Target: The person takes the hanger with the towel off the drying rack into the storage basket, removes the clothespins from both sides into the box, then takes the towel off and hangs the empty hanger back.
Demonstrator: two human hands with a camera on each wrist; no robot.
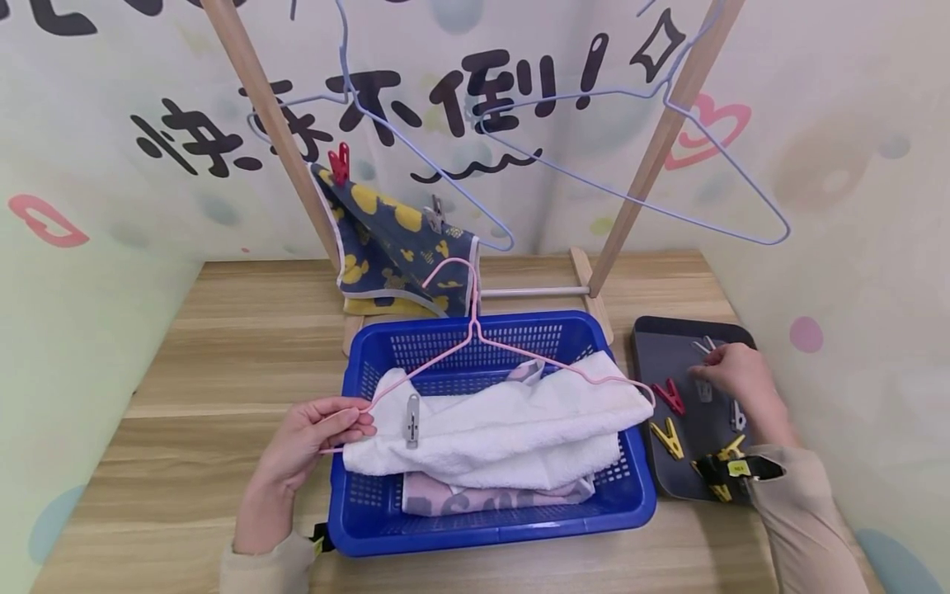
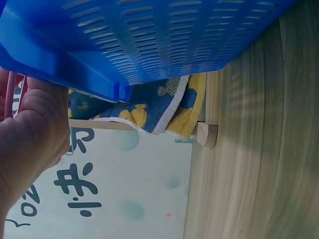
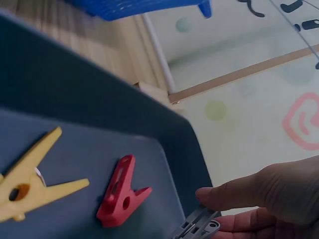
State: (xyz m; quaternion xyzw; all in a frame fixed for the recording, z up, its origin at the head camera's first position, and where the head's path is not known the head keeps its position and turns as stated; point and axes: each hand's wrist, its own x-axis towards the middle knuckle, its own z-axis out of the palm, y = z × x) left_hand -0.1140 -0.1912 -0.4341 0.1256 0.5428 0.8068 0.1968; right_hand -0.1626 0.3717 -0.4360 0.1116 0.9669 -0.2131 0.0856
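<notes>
White towel (image 1: 512, 425) lies folded over the lower bar of the pink hanger (image 1: 530, 355), above the blue basket (image 1: 490, 540). Its long axis goes from left to right, across the basket, and its right end is directed to the dark tray (image 1: 693, 474). On the left part of the towel sits one silver clip (image 1: 412, 422), its length across the fold; on the right part no clip can be seen.

The left hand (image 1: 317, 433) is at the left corner of the hanger, with thumb and fingers curled around the pink wire, so it holds this side.

The right hand (image 1: 736, 379) is over the tray, and it is the nearer hand to the bare right end of the towel. Its thumb and fingers pinch a grey clothespin (image 3: 195, 225), which in the right wrist view slants down and leftward from the thumb. From these fingers the towel end lies to the left and slightly nearer to the person, so the important relation, it seems, is this sideways gap, with the tray wall and the basket rim between.
</notes>
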